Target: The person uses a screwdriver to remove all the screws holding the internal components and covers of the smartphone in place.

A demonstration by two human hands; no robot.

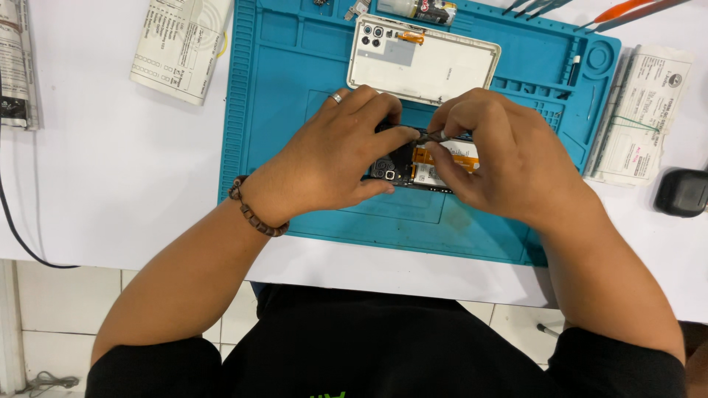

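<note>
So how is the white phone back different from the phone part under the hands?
The white back cover lies free at the far side of the blue mat, untouched; the opened phone sits nearer, under the left hand and right hand. The cover looks plain white with camera holes; the opened phone shows dark parts and an orange strip. The cover is fully in view; the phone is mostly hidden. Both rest on the mat.

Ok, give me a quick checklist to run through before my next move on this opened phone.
1. Opened phone lies on the blue mat: ok.
2. Left hand steadies its camera end: ok.
3. Right hand pinches a thin tool over the phone: ok.
4. Tool tip placement: cannot tell, fingers hide it.
5. White back cover set apart, behind the hands: ok.
6. Loose screws accounted for: cannot tell.
</note>
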